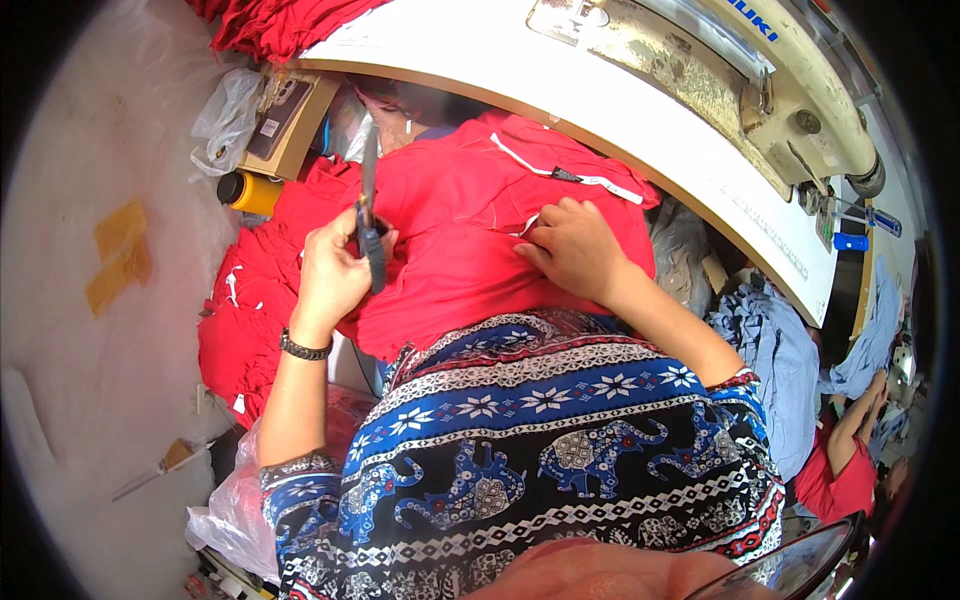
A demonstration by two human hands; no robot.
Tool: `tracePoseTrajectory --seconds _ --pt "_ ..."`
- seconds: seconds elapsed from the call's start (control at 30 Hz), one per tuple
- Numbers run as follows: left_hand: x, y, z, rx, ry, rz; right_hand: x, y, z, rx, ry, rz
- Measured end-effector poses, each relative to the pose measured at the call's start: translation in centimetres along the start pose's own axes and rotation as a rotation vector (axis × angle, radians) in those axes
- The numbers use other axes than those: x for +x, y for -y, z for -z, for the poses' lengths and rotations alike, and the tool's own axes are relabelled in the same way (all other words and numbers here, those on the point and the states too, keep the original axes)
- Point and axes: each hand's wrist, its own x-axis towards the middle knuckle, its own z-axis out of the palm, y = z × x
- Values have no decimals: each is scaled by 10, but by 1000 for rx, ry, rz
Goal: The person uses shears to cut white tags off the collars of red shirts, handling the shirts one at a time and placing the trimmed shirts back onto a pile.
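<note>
A red garment is spread over my lap, its far part reaching the table edge. In my left hand is a pair of scissors, the black handles in my fingers and the blades pointing away from me, above the cloth. My right hand lies on the garment with its fingers curled in, pinching the cloth beside a short white edge. Farther off, a white tape with a small black tag runs across the red fabric. My fingertips partly hide what the right hand grips.
A sewing machine stands on the white table at the far right. More red cloth is heaped to my left, near a yellow bottle and a cardboard box. Light blue cloth hangs at right; another person sits beyond.
</note>
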Motion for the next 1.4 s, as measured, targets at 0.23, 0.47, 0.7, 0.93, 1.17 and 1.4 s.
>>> tracePoseTrajectory --seconds 0.23,0.47,0.7,0.93,1.17,1.4 --pt "26 15 -27 310 131 -144 -2 25 0 514 144 137" --pt "63 42 -36 167 -276 -57 -25 14 3 438 84 292" --pt "72 0 7 322 -301 -66 -18 15 6 792 91 -181" --pt "32 -12 -23 92 521 -145 -14 13 10 482 116 -9" --pt "21 -3 -23 -164 96 -26 15 19 7 732 -268 -34" --pt "-12 -8 19 -184 502 126 27 32 10 1479 6 -252"
